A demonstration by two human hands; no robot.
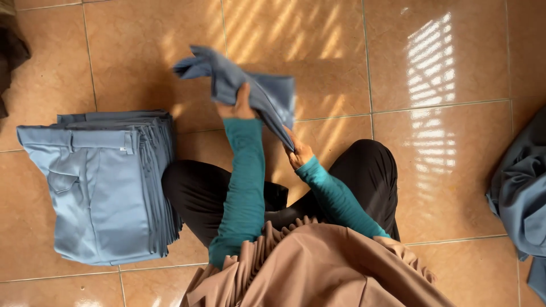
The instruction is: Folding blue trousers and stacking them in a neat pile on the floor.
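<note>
Grey-blue trousers (250, 91) are held above the tiled floor (443, 170), ahead of the knees. Left hand (239, 105) is closed on the upper bunch; right hand (297, 150) pinches the lower edge. Folded stack (102, 187) lies at left.

We sit on an orange tiled floor (443, 187) striped with sunlight. A stack of folded blue trousers (102, 187) lies on it at our left, loose blue cloth (520, 193) at the right edge, dark cloth (8, 51) top left.
</note>
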